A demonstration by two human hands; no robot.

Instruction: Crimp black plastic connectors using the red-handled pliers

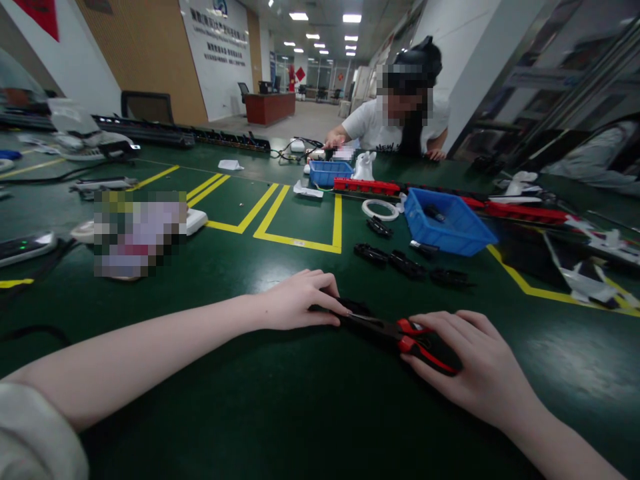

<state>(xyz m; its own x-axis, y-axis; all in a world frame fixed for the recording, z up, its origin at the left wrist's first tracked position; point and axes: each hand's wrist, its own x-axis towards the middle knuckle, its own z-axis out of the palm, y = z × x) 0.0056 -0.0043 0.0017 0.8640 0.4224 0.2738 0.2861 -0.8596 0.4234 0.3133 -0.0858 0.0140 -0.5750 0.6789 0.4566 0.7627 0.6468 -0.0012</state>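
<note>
My right hand [473, 363] is closed around the red and black handles of a pair of long-nose pliers [409, 344]. The jaws point left, toward my left hand [303, 300]. Fingers bent, that hand pinches a small black part [357, 305] low over the green table, right by the tips of the pliers. My fingers and the jaws cover much of the part, so its exact kind does not show. Beyond my hands lie several similar-looking black pieces [406, 264].
A blue bin [450, 227] with dark items stands at the right, beside a roll of white tape [380, 210]. Farther back are a smaller blue bin [330, 173] and red strips [367, 187]. A co-worker [400, 120] sits opposite. A phone-like object [143, 237] lies left.
</note>
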